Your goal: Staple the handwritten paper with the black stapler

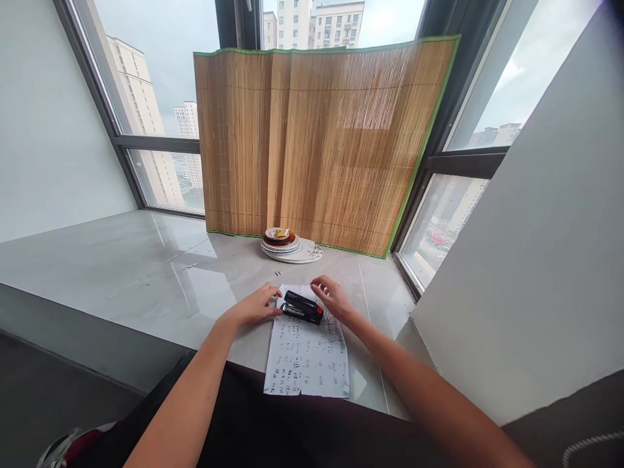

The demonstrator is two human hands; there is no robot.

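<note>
A black stapler [302,308] with a red piece at its right end lies across a sheet of paper [307,364] covered in handwriting. My left hand [257,305] is at the stapler's left end, thumb and fingers apart; whether a fingertip touches it I cannot tell. On the other side, my right hand [332,296] hovers by the red end, its fingers loosely bent and holding nothing. Just beyond the paper, small staple strips [277,273] lie on the tiled ledge [244,279].
Stacked plates [280,247] stand at the back of the ledge, before a bamboo mat [312,143] with green edging that leans on the windows. A white wall [517,260] rises at the right. The ledge's front edge runs close to my lap.
</note>
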